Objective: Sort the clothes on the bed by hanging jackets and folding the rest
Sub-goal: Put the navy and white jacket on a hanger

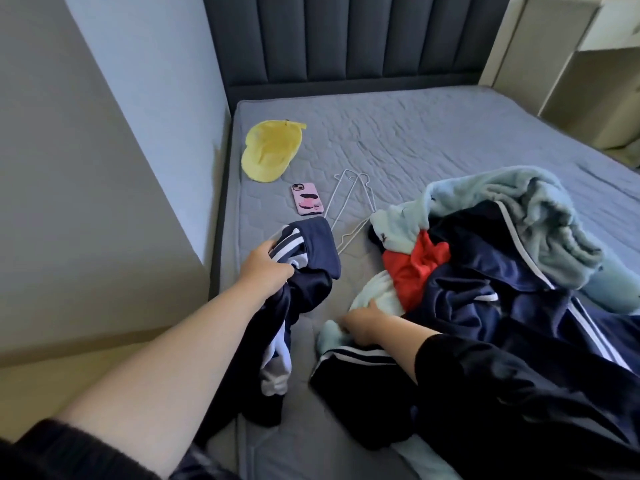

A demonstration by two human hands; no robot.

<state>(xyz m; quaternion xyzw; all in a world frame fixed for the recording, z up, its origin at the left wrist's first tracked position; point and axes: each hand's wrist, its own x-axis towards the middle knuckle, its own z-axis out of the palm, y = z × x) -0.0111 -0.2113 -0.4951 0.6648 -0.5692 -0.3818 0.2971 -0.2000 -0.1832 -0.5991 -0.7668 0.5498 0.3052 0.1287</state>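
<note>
One navy garment [306, 289] in left hand [265, 268]; right hand [369, 323] touches fleece [375, 294] on bed [433, 133].

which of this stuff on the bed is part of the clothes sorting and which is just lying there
For the job: navy striped garment in the left hand, wire hangers, pale blue fleece, red garment, navy jacket.

Lying about: pink phone, yellow cap.

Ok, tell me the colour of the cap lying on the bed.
Yellow all over; the soft peaked cap shows best in the head view.
</note>
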